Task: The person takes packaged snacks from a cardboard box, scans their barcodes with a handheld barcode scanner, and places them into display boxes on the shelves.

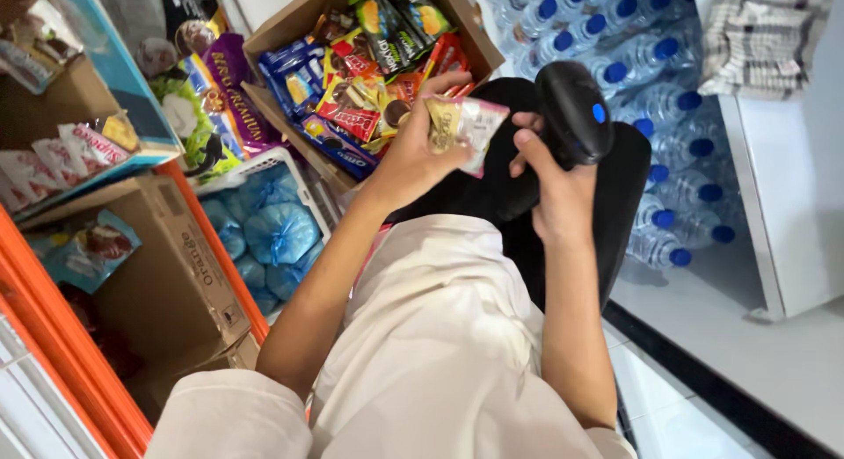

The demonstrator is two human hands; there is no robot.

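My left hand (420, 151) grips a small snack packet (466, 125), gold and pink, held up in the middle of the view. My right hand (549, 182) holds a black handheld barcode scanner (576, 107) with a blue button, its head right beside the packet. Both hands hover over a black chair (615, 195) and just in front of an open cardboard box (290, 28) filled with several colourful snack packets (352, 98). My pale sleeves and lap fill the lower middle.
Shrink-wrapped water bottles (651, 81) with blue caps lie at the right beside a white shelf unit (791, 213). A white basket of blue bags (272, 230) and a closed cardboard box (167, 274) stand at the left by an orange shelf frame (70, 362).
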